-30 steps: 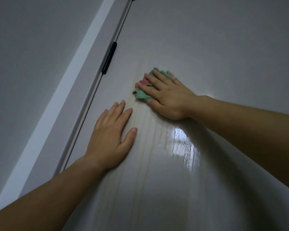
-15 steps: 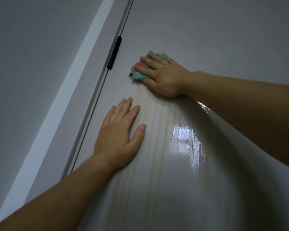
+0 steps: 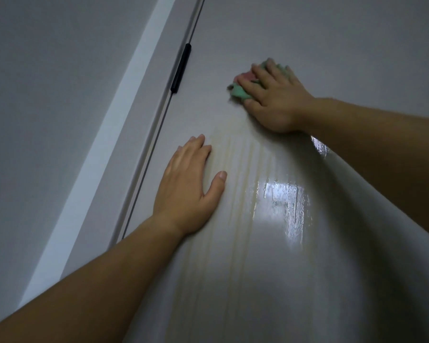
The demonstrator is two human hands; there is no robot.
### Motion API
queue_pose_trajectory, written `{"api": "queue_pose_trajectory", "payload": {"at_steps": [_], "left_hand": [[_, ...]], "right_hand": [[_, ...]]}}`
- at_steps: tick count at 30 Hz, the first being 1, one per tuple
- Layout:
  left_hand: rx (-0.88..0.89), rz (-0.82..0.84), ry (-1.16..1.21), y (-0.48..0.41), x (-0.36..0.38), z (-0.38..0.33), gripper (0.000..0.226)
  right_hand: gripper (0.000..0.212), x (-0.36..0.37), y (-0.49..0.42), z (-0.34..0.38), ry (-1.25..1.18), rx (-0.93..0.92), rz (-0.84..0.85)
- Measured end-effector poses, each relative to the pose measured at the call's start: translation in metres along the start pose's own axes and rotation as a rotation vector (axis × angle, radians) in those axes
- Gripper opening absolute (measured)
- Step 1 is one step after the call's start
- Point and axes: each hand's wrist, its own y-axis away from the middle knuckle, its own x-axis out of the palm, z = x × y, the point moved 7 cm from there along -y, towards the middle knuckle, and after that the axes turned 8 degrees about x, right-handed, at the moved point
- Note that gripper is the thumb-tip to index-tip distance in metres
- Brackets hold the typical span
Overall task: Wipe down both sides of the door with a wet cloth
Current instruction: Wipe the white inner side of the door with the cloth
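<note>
Grey door (image 3: 332, 45) face, wet sheen (image 3: 285, 204) lower down | left hand (image 3: 186, 191) flat, fingers straight, holds nothing, likely bracing door against swinging | right hand (image 3: 275, 97) fingers spread over bunched green-pink cloth (image 3: 238, 91), pressing it onto door near hinge (image 3: 181, 68) | step: wiping this side

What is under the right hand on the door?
A green and pink cloth, pressed against the door. Only its edges show beside the fingers; the right hand covers the rest.
</note>
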Motion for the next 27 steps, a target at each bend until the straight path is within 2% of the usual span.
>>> {"api": "queue_pose_trajectory", "payload": {"at_steps": [4,8,11,13,19,27], "left_hand": [[0.000,0.036,-0.024,0.001,-0.001,-0.002,0.071],[-0.035,0.066,-0.080,0.021,0.001,0.000,0.072],[-0.066,0.081,-0.157,0.059,-0.003,0.011,0.071],[-0.074,0.096,-0.182,0.082,-0.006,0.021,0.069],[-0.094,0.082,-0.141,0.094,-0.012,0.032,0.066],[-0.108,0.105,-0.137,0.104,-0.013,0.038,0.066]], "right_hand": [[0.060,0.018,0.061,0.031,-0.026,-0.175,0.004],[0.064,0.022,0.106,0.003,0.004,-0.204,0.042],[0.060,0.017,0.098,-0.020,0.017,-0.106,0.031],[0.062,0.012,0.078,-0.006,0.006,-0.078,0.004],[0.061,0.015,0.006,0.117,-0.016,-0.204,0.060],[0.064,0.030,0.056,0.119,-0.009,-0.312,0.061]]}}
